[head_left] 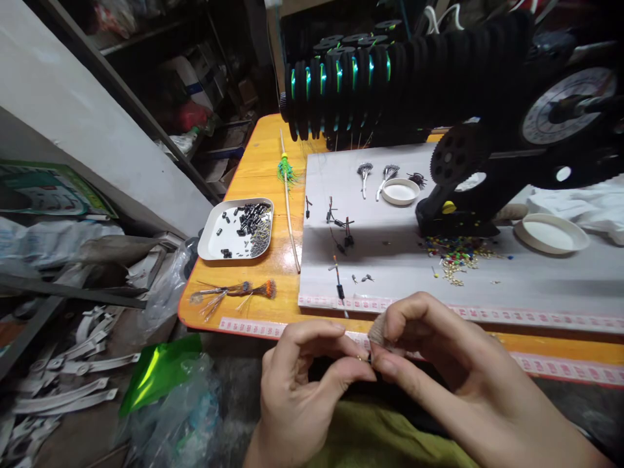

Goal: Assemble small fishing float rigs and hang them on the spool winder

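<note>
Close to the table's front edge, my left hand (303, 383) and my right hand (439, 364) meet with thumbs and fingers pinched. Between the fingertips shows a tiny gold and dark piece (363, 358), too small to name. A beige textured wrap (377, 331) sits at the fingertips of my right hand. Just beyond my hands, a short wired assembly with a black tube (340, 292) lies at the front edge of the grey board (404, 286). A few small grey pieces (365, 278) lie near it.
A white tray (207, 244) holds black tubes and small grey pieces. Bundles of fine wire (234, 289) lie in front of it. A black machine with spools (341, 97) stands at the back. Colourful beads (455, 257), shallow white dishes (400, 192) and pink measuring tape (536, 317) are on the right.
</note>
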Tool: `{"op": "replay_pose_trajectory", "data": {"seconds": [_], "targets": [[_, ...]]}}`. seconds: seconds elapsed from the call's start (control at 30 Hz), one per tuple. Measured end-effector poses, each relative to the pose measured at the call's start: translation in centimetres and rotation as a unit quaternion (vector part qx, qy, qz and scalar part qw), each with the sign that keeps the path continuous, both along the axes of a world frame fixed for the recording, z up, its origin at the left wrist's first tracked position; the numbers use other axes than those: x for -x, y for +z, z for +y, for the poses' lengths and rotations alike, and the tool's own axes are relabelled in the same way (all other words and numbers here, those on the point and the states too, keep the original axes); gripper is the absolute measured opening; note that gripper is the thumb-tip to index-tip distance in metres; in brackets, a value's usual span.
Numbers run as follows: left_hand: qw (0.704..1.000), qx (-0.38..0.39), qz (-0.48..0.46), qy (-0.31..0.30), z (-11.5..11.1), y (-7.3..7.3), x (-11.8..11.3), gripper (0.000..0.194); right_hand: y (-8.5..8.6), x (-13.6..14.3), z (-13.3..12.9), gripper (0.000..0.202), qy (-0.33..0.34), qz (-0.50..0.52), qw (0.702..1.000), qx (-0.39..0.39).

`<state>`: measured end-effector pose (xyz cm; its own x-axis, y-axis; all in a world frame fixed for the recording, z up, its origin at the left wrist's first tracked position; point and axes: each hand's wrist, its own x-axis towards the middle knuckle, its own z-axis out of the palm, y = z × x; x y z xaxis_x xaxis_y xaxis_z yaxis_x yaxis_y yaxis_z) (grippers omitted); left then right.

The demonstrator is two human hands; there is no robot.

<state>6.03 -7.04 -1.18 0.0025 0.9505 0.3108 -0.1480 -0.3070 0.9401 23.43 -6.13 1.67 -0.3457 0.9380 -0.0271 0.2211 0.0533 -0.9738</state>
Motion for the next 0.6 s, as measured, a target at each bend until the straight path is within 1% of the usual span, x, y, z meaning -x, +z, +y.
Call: {"op": "replay_pose_trajectory", "data": {"seconds": [0.2,0.27,0.33,0.37,0.43,0.5,0.53,0.57,0.6], "targets": [[1.000,-0.013,0.027,0.001,-0.2,-0.3,0.2,0.043,0.1,0.3,0.1,0.004,0.011,0.003,1.000,-0.008],[0.998,-0.024,0.049,0.004,-0.3,-0.3,0.3,0.044,0.0,0.3,0.1,0.005,0.009,0.001,1.000,-0.006],[0.993,-0.062,0.097,0.015,-0.1,-0.1,0.6,0.043,0.1,0.2,0.1,0.005,0.009,-0.006,1.000,-0.005],[0.986,-0.095,0.135,0.017,0.0,0.2,0.8,0.043,0.2,0.2,0.2,0.006,0.012,-0.010,1.000,-0.005],[0.956,-0.186,0.227,-0.004,0.6,0.8,1.3,0.043,0.4,0.1,0.5,0.009,0.024,-0.020,1.000,0.000],[0.908,-0.271,0.316,-0.054,1.3,1.5,1.8,0.041,0.7,0.0,1.0,0.011,0.040,-0.025,0.999,0.006],[0.885,-0.300,0.347,-0.076,1.7,1.7,1.9,0.039,0.8,0.0,1.2,0.012,0.047,-0.025,0.999,0.005],[0.871,-0.321,0.362,-0.089,2.0,1.8,2.0,0.038,0.9,0.0,1.4,0.012,0.050,-0.024,0.998,0.002],[0.868,-0.332,0.359,-0.091,2.4,1.7,2.0,0.036,0.9,-0.1,1.5,0.011,0.049,-0.024,0.999,-0.005]]}}
